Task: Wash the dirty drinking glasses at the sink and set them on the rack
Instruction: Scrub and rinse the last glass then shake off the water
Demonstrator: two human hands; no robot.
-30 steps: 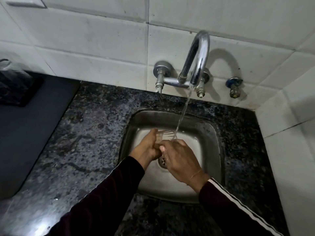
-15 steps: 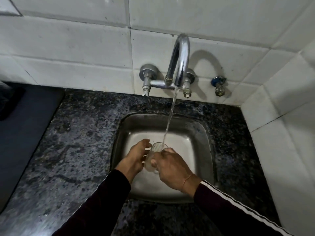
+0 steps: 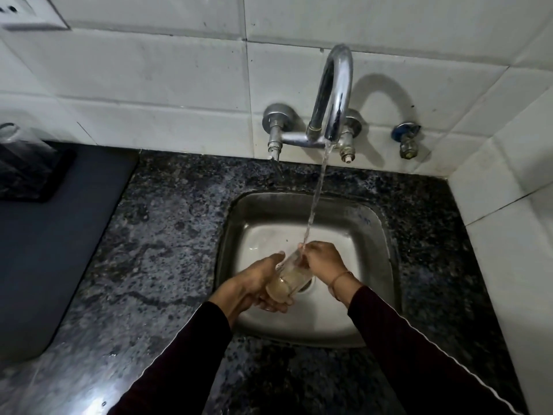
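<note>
The head view looks down into a steel sink [image 3: 386, 250] set in a dark speckled counter [image 3: 167, 235], with a chrome tap [image 3: 333, 94] on the tiled wall running a thin stream of water [image 3: 314, 205]. A clear drinking glass [image 3: 288, 278] is held over the basin, tilted with its mouth up toward the stream and its base down toward the person. The left hand [image 3: 257, 286] cups it from below and the side, fingers curled round the lower body. The right hand [image 3: 323, 259] is at the rim, its fingers curled there, apparently pinching the lip or reaching just inside; which of the two cannot be made out. The water lands at the rim beside those fingers. The step in hand looks like rinsing and rubbing this glass. No rack can be surely identified; a dark tray-like thing [image 3: 33, 175] sits far left. The next move probably calls for turning the glass under the stream, tipping it out, then carrying it left with a firm, wet-safe grip.
</note>
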